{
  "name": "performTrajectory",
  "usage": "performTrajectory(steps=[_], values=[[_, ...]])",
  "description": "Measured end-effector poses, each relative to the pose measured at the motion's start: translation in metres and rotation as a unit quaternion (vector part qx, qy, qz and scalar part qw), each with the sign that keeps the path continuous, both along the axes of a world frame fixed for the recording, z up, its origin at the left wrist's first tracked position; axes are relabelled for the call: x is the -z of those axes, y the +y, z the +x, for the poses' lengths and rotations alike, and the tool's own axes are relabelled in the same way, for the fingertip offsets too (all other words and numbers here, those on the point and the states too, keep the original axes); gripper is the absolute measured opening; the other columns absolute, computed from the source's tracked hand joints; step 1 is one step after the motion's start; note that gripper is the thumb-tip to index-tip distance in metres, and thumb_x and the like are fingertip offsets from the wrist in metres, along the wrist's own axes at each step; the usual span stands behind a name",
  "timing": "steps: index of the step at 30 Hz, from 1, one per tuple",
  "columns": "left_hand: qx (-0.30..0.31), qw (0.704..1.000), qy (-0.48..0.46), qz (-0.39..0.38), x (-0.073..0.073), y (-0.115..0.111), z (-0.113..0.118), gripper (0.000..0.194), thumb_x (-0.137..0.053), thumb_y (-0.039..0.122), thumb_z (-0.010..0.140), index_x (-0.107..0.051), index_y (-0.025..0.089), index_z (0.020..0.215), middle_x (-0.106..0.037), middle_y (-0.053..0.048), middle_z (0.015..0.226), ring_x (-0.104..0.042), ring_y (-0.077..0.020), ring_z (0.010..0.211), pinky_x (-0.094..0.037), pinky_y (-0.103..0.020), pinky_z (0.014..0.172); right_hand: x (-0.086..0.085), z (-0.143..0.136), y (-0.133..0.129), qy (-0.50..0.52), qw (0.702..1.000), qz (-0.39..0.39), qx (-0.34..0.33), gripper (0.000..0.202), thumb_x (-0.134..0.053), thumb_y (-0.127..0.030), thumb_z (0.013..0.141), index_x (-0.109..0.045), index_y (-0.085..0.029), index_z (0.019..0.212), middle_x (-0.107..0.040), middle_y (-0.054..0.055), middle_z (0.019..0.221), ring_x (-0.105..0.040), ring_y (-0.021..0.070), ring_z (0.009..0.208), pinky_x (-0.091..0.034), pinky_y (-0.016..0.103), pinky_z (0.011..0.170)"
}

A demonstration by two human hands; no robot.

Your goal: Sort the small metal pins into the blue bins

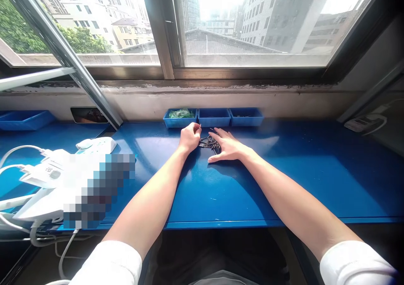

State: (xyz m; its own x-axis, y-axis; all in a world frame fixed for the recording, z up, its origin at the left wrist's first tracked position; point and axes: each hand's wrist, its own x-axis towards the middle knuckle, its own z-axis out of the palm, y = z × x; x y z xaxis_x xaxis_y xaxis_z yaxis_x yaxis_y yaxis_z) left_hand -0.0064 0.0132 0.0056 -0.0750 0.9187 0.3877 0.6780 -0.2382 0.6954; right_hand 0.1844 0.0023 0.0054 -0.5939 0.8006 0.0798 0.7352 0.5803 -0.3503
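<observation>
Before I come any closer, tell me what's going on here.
A person is at a blue table with both hands at a pile of thin dark pieces. The right hand is spread open over it; the left hand is closed beside it, and whether it grips a piece is too small to tell. Beyond stand three bins, the left one holding a green bag.

Dark pieces (208,142): lying between the fingers of left hand (189,138) and right hand (229,145)
Blue trays (214,121): standing beyond these fingers
</observation>
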Motion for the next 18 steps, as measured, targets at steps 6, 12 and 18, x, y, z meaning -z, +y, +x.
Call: performTrajectory(steps=[6, 12, 18], values=[[0.067, 0.997, 0.024, 0.022, 0.0024, -0.0004, 0.0029, 0.018, -0.057, 0.025, 0.081, -0.069, 0.018, 0.091, -0.071, -0.004, 0.095, -0.065, -0.0162, 0.085, -0.050, -0.025, 0.083, 0.0072, -0.0027, 0.0059, 0.007, 0.997, 0.049, 0.051, 0.095, -0.049, -0.074, 0.072, -0.030, -0.016, 0.145, -0.024, 0.017, 0.151, -0.019, 0.0331, 0.140, -0.021, 0.048, 0.114], [0.118, 0.989, 0.070, 0.047, -0.0006, -0.0041, 0.0075, 0.034, -0.059, 0.016, 0.079, -0.062, 0.019, 0.113, -0.072, -0.002, 0.091, -0.066, -0.0156, 0.087, -0.049, -0.027, 0.088, 0.0008, -0.0024, 0.0061, 0.150, 0.979, 0.132, 0.035, 0.055, -0.051, -0.044, 0.085, -0.048, -0.017, 0.132, -0.058, 0.011, 0.125, -0.046, 0.0257, 0.123, -0.039, 0.042, 0.104], [0.100, 0.990, 0.086, 0.051, -0.0061, -0.0072, 0.0097, 0.030, -0.059, 0.019, 0.081, -0.060, 0.021, 0.111, -0.072, -0.002, 0.093, -0.066, -0.0162, 0.090, -0.049, -0.028, 0.088, -0.0019, 0.0006, 0.0028, 0.271, 0.957, 0.098, 0.017, 0.035, -0.061, -0.027, 0.076, -0.066, -0.022, 0.110, -0.067, 0.005, 0.112, -0.054, 0.0226, 0.116, -0.045, 0.038, 0.100]])
